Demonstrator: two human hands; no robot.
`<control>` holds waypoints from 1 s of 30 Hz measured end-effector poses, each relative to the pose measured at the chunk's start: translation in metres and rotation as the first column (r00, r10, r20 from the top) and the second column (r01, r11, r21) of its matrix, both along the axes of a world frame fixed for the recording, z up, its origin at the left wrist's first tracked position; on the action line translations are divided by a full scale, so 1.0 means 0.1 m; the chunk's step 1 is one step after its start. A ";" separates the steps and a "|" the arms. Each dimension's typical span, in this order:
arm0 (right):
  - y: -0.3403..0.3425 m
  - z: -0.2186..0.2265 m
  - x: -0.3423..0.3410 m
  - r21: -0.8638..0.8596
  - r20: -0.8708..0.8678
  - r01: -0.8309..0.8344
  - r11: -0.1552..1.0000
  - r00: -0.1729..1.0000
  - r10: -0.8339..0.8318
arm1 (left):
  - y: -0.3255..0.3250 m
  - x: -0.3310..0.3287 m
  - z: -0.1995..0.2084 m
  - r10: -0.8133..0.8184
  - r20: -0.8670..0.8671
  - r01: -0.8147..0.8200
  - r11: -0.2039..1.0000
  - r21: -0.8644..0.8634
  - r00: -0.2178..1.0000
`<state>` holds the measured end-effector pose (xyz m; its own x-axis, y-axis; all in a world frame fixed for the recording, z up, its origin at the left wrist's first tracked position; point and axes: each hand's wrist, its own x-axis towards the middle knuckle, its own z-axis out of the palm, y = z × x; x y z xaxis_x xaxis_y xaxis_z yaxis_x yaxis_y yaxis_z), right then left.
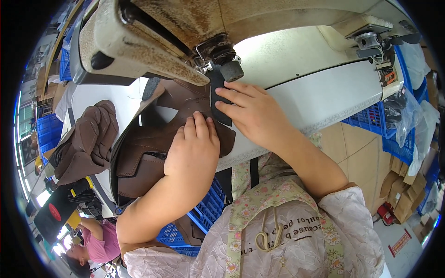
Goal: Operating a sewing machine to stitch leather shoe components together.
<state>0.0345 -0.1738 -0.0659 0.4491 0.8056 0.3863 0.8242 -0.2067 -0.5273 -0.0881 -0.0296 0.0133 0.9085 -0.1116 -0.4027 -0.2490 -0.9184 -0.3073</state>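
A brown stitched leather piece point(139, 173), shaped like a boot upper with a dark lining, lies on the white sewing table point(301, 109). My left hand point(192, 148) rests on it with its fingers stretched flat. Just to the right, a narrow dark grey strip point(220, 99) lies along the leather under the machine's head. The fingers of my right hand point(255, 111) are spread, their tips pressing on that strip. Above both hands is the worn cream sewing machine point(139, 53), and its black round part point(232, 70) hides the strip's far end.
Brown leather pieces point(90, 134) are piled at the left of the table. Below its front edge is a blue crate point(211, 204); another blue crate point(371, 119) holding plastic bags stands at the right. A co-worker in pink point(103, 241) sits at the lower left.
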 end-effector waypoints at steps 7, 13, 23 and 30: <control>-0.01 0.02 -0.01 0.047 -0.024 0.008 0.999 1.000 -0.007 | -0.01 0.02 0.01 -0.035 0.121 0.040 0.999 -0.035 0.992; 0.00 0.02 -0.02 0.053 -0.046 -0.010 0.999 0.999 0.012 | 0.01 0.02 0.01 0.026 0.003 -0.026 0.998 -0.049 1.000; 0.00 0.01 -0.02 0.051 -0.036 0.007 0.999 0.999 -0.005 | -0.05 0.05 0.01 0.029 -0.021 -0.030 0.999 -0.021 0.999; 0.01 0.02 -0.02 0.048 -0.011 -0.008 0.999 1.000 0.009 | -0.05 0.06 0.01 0.024 0.012 -0.024 1.000 -0.018 1.000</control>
